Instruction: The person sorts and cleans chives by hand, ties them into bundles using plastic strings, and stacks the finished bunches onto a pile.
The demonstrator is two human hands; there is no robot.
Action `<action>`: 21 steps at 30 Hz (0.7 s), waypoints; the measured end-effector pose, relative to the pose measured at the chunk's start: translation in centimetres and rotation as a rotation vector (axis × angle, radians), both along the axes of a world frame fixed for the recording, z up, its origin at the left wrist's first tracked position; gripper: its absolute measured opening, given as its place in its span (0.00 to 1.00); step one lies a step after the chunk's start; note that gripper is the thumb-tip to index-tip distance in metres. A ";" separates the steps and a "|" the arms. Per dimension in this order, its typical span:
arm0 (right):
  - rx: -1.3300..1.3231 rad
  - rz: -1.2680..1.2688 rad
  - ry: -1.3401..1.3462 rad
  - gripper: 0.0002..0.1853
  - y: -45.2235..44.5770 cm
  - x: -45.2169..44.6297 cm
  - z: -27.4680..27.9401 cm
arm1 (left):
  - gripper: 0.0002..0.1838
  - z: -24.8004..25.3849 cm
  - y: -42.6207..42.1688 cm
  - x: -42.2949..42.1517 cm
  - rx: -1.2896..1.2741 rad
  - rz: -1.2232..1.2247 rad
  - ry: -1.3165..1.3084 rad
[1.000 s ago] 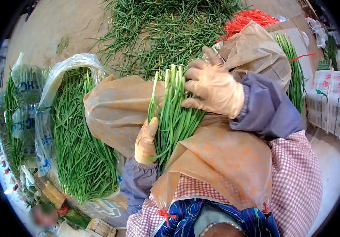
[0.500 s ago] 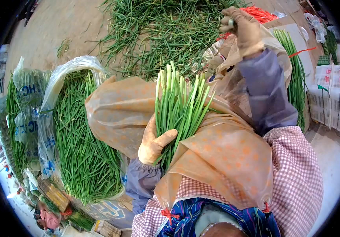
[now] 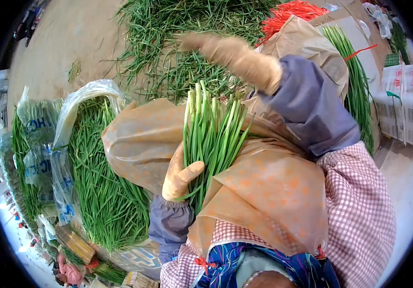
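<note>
Brown floor (image 3: 72,43) under loose greens (image 3: 161,29), left hand (image 3: 177,177) around stalks (image 3: 206,137), right hand (image 3: 235,55) blurred, grip unclear.

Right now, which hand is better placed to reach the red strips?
Probably the right hand: blurred but apparently empty, it's nearer the red strips; the left hand holds the green bunch.

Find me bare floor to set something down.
Brown floor, upper left, between bagged greens and loose leaves, bar a small tuft. Pale floor between white crates and checked sleeve looks bare. Crowded: under the leaves, and the lap, where the left hand holds a bundle.
</note>
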State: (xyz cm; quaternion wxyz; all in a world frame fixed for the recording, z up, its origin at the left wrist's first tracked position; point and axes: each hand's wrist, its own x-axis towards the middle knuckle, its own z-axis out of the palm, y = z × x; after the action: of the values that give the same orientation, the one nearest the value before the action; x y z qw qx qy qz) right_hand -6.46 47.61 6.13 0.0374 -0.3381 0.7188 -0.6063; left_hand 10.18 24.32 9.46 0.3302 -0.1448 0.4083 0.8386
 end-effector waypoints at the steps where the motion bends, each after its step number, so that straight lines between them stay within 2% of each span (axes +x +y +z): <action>1: 0.092 0.145 -0.076 0.30 -1.2 1.6 0.5 | 0.41 0.1 -0.1 -0.2 -0.009 -0.022 -0.010; 2: 0.195 0.284 -0.147 0.29 -2.4 3.2 0.9 | 0.41 0.1 -0.1 -0.4 -0.017 -0.044 -0.021; 4: 0.255 0.281 -0.223 0.29 -2.4 4.3 1.6 | 0.41 0.2 0.0 -0.5 -0.080 -0.081 0.000; 7: -0.165 0.092 -0.300 0.33 1.0 3.0 1.6 | 0.41 0.3 0.0 -0.5 -0.132 -0.081 0.003; 8: -0.223 -0.104 -0.585 0.34 2.0 3.1 1.6 | 0.41 0.3 0.0 -0.5 -0.144 -0.074 0.005; 10: -0.398 -0.123 -0.729 0.37 5.1 4.2 -0.7 | 0.41 0.7 -0.2 -0.9 -0.138 -0.069 -0.009; 13: -0.506 -0.145 -1.171 0.42 5.4 8.8 -2.5 | 0.40 0.7 0.1 -0.8 -0.098 -0.008 -0.036; 16: -0.748 -0.139 -1.314 0.50 1.2 12.3 0.3 | 0.39 0.4 0.3 -0.6 -0.074 0.048 -0.029; 18: -0.934 0.061 -1.307 0.53 0.0 13.3 -0.5 | 0.37 0.6 0.5 -0.5 -0.052 0.085 -0.025; 21: -0.967 0.107 -1.220 0.46 -3.0 12.7 -1.1 | 0.32 0.6 0.3 -0.7 -0.203 -0.049 0.070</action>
State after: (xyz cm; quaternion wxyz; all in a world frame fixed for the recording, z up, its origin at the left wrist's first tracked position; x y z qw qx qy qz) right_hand 6.26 44.63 5.04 0.3036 0.0421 0.2096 -0.9285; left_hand 9.43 24.58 10.03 0.3197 -0.1383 0.5057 0.7892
